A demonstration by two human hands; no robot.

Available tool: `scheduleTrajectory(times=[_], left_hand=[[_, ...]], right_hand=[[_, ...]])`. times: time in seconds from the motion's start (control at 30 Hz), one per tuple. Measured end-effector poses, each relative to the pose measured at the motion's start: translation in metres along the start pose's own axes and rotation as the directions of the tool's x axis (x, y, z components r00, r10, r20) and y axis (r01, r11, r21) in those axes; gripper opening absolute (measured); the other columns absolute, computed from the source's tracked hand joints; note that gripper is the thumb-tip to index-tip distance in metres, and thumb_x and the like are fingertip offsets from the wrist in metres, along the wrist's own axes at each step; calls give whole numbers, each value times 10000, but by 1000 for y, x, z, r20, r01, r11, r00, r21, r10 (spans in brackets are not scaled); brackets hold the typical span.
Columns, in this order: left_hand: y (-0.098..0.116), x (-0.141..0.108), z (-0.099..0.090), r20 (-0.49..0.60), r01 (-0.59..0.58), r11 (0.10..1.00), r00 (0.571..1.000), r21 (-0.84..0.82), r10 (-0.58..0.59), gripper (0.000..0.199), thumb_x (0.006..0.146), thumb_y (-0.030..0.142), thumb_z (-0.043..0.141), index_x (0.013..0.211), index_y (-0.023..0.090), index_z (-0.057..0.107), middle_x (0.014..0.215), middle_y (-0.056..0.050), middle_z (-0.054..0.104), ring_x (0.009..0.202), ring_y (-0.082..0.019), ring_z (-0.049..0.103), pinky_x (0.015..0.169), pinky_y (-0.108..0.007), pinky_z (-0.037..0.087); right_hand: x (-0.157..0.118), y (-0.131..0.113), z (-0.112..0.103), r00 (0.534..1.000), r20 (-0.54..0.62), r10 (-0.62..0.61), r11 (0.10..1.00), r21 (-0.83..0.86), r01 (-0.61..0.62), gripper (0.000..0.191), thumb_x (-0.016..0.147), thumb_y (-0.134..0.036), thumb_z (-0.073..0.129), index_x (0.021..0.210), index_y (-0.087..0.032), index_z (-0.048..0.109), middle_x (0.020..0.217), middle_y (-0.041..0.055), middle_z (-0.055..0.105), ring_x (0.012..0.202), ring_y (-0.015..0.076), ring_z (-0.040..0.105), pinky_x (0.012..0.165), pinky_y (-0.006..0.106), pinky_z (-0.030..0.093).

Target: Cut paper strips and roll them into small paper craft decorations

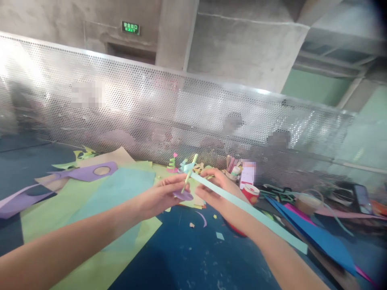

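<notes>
My left hand is closed, pinching a thin pale-yellow stick above a purple paper disc at its foot. A long light-blue paper strip is looped around the upper part of the stick, and its free end trails down to the right across my right hand and forearm. My right hand is beside the stick, its fingers curved and apart, with the strip passing over it; I see no firm grip. Just behind the stick stands a small green paper spiral with a pink top and pink base.
Green and blue paper sheets and a purple cut-out lie on the left. Paper scraps dot the blue table. On the right are a red-and-white can, blue sheets, a cup and a phone. A perforated metal screen stands behind.
</notes>
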State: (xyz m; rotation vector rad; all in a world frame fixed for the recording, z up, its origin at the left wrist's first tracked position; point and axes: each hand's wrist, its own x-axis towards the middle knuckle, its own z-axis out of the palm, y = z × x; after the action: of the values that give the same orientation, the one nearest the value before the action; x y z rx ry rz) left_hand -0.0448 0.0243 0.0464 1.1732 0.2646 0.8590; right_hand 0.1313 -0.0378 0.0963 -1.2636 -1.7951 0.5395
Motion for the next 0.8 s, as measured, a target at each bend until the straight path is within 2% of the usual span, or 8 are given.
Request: scheduleTrajectory(times=[0.13, 0.2, 0.3, 0.47, 0.67, 0.8], left_hand=[[1, -2, 2, 35, 49, 999, 998, 15, -50, 216, 822, 233, 571, 1027, 202, 631, 987, -67, 620, 890, -173, 563, 843, -329, 395], [1, -4, 5, 61, 77, 997, 995, 21, -78, 276, 831, 229, 559, 1101, 196, 602, 1058, -90, 608, 959, -199, 553, 877, -350, 388], [1, -6, 8, 98, 107, 994, 989, 14, -108, 299, 845, 223, 536, 1138, 180, 581, 1098, -112, 597, 1010, -226, 542, 910, -387, 377], [3, -9, 10, 117, 132, 991, 985, -5, -130, 240, 859, 214, 513, 1071, 172, 617, 1016, -96, 627, 911, -197, 588, 850, -356, 424], [6, -10, 13, 153, 121, 992, 981, -27, -115, 170, 851, 176, 518, 938, 176, 663, 855, -49, 624, 810, -147, 583, 760, -275, 453], [5, -10, 14, 144, 134, 990, 981, -35, -127, 157, 844, 174, 529, 922, 185, 665, 867, -44, 627, 799, -143, 580, 761, -280, 444]], right_hand=[[0, -3, 3, 996, -40, -77, 991, 107, 81, 350, 730, -342, 632, 1029, -239, 483, 924, 31, 659, 739, 157, 639, 630, 289, 521], [0, 0, 4, 994, -52, -93, 987, 124, 99, 393, 697, -318, 663, 1037, -233, 485, 926, 34, 638, 747, 161, 627, 622, 285, 524], [-1, 2, 4, 995, -9, -96, 982, 160, 96, 448, 671, -288, 683, 1073, -237, 492, 899, 25, 600, 718, 154, 603, 613, 284, 526], [-6, -5, 1, 984, 88, -153, 978, 157, 138, 429, 687, -259, 673, 1093, -268, 536, 929, 23, 530, 757, 149, 556, 661, 292, 520], [-5, -4, 2, 978, 43, -203, 966, 172, 193, 248, 751, -252, 617, 995, -250, 570, 888, 22, 498, 754, 150, 539, 643, 285, 513], [-5, -4, 4, 977, 25, -213, 961, 186, 204, 254, 746, -268, 626, 992, -245, 568, 889, 22, 504, 788, 159, 544, 679, 292, 509]])
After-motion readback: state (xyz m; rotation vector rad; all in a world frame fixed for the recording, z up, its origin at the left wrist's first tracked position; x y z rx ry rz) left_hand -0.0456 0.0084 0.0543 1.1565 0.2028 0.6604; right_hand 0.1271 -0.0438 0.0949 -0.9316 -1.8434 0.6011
